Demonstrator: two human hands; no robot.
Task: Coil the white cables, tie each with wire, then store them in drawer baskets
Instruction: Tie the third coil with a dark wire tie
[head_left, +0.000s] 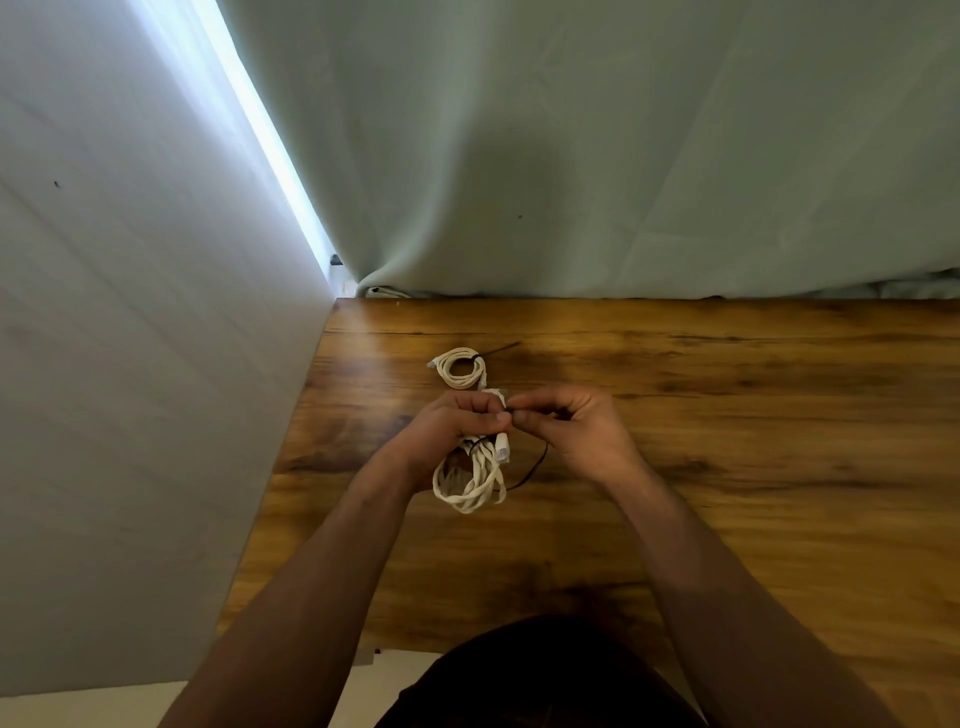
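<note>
- head view: at the centre of the frame the left hand grips the upper end of a loose white cable coil, its fingers curled round it; the loops hang below the hand, over the wooden bench.
- the right hand, just beside the left, pinches a thin black wire; the wire wraps the coil under the left hand and trails down to the coil's right.
- a second white coil, tied with dark wire, lies flat on the bench just above the hands.
- a pale curtain hangs behind the bench; a wall fills the left.
</note>
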